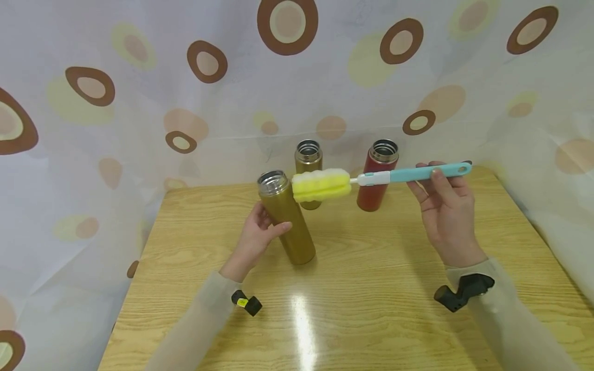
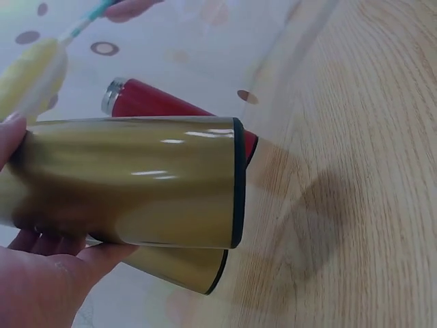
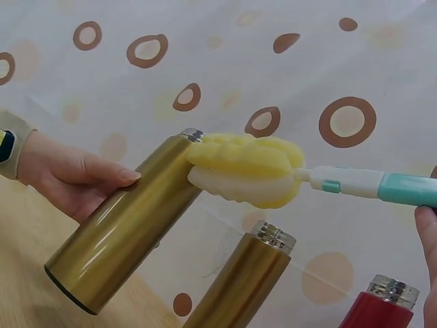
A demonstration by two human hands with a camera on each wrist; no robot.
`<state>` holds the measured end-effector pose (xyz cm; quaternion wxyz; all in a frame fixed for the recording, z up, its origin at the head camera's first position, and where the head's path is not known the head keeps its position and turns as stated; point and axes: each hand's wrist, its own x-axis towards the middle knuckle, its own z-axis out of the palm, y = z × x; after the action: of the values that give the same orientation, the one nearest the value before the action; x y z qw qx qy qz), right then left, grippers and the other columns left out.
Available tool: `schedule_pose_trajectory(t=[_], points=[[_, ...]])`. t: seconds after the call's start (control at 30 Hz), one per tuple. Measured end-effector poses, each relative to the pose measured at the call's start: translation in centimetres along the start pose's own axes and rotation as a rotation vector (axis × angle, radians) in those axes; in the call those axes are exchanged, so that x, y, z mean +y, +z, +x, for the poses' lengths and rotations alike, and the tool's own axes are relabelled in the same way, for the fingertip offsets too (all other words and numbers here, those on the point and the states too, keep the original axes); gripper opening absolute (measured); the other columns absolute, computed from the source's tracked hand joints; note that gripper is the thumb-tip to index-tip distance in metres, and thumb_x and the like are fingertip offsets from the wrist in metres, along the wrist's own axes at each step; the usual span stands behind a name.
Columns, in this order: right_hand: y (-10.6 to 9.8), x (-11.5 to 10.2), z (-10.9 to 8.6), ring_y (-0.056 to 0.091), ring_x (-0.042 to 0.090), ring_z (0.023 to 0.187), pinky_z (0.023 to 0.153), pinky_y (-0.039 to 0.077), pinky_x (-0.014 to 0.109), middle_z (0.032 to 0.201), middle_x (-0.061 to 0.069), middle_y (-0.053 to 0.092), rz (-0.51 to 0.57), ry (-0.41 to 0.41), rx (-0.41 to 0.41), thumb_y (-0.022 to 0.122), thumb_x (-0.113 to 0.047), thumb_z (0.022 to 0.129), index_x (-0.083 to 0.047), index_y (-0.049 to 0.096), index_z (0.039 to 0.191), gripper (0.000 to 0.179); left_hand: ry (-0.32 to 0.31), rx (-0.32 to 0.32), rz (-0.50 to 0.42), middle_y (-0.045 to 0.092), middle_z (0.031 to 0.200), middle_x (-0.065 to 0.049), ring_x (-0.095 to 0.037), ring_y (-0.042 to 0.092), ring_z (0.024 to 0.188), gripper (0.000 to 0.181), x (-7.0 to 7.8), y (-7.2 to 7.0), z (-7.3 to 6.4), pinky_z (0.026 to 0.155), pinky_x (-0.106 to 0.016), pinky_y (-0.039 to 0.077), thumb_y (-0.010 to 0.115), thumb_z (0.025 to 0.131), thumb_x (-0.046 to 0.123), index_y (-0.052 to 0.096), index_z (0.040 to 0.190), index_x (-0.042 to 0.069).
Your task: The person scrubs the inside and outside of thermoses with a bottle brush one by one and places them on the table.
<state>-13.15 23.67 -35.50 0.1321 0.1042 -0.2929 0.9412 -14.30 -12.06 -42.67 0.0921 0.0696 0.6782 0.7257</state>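
Note:
My left hand (image 1: 261, 233) grips a tall gold thermos flask (image 1: 292, 226) round its body. The flask has no lid, its steel mouth is uppermost, and it leans to the left. In the left wrist view its dark-rimmed base (image 2: 239, 183) shows above the table. My right hand (image 1: 449, 211) holds a bottle brush by its turquoise handle (image 1: 417, 173), thumb on the near side. The brush lies level, its yellow and white sponge head (image 1: 321, 184) pointing left. In the right wrist view the sponge head (image 3: 246, 169) overlaps the flask's upper end.
Behind stand a second open gold flask (image 1: 308, 157), partly hidden by the sponge, and an open red flask (image 1: 371, 193), crossed by the brush. The wooden table (image 1: 362, 309) runs back to a patterned curtain (image 1: 241, 93), which also hangs along both sides.

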Motion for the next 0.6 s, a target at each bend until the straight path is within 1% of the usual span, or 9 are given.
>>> schedule_pose_trajectory(t=[0.07,0.13,0.23,0.33,0.47,0.6], points=[[-0.09,0.09,-0.04,0.074,0.03,0.102,0.095,0.058,0.042,0.108,0.019,0.069,-0.006,0.01,0.006,0.051,0.006,0.105,0.011,0.068,0.109,0.018,0.003,0.001,-0.008,0.053,0.15,-0.016,-0.031,0.054,0.136,0.07,-0.06,-0.06,-0.05,0.113,-0.045,0.046,0.073,0.093,0.004,0.039,0.154,0.006],[-0.23,0.11,-0.07,0.073,0.029,0.103,0.095,0.058,0.041,0.109,0.018,0.069,-0.009,0.026,0.014,0.051,0.005,0.105,0.01,0.068,0.109,0.018,0.002,-0.006,-0.04,0.053,0.149,-0.019,-0.032,0.056,0.134,0.068,-0.13,-0.12,-0.07,0.111,-0.044,0.048,0.072,0.094,0.004,0.041,0.154,0.004],[-0.46,-0.05,0.01,0.074,0.029,0.1,0.095,0.058,0.04,0.107,0.019,0.07,0.012,0.032,0.037,0.05,0.005,0.106,0.01,0.067,0.108,0.018,-0.007,-0.019,-0.095,0.054,0.149,-0.023,-0.031,0.058,0.132,0.064,-0.32,-0.2,-0.05,0.109,-0.042,0.05,0.068,0.097,0.002,0.042,0.155,0.001],[-0.55,-0.32,0.22,0.074,0.03,0.098,0.095,0.058,0.04,0.107,0.021,0.07,0.048,0.026,0.044,0.05,0.004,0.106,0.011,0.065,0.109,0.017,-0.012,-0.035,-0.124,0.054,0.149,-0.025,-0.03,0.06,0.13,0.061,-0.48,-0.32,-0.02,0.107,-0.041,0.052,0.066,0.099,0.002,0.043,0.155,0.0],[-0.36,-0.47,0.33,0.074,0.03,0.098,0.093,0.059,0.04,0.106,0.021,0.07,0.043,0.03,0.037,0.051,0.006,0.105,0.011,0.066,0.109,0.016,-0.013,-0.047,-0.124,0.055,0.149,-0.025,-0.028,0.062,0.128,0.062,-0.6,-0.42,-0.02,0.106,-0.04,0.053,0.071,0.1,0.01,0.043,0.154,-0.001],[-0.17,-0.32,0.11,0.075,0.03,0.095,0.092,0.059,0.041,0.103,0.02,0.069,0.038,0.024,0.034,0.051,0.009,0.104,0.011,0.067,0.107,0.016,-0.017,-0.045,-0.119,0.056,0.147,-0.024,-0.028,0.062,0.127,0.068,-0.58,-0.39,-0.08,0.105,-0.04,0.053,0.077,0.097,0.02,0.045,0.154,0.0]])
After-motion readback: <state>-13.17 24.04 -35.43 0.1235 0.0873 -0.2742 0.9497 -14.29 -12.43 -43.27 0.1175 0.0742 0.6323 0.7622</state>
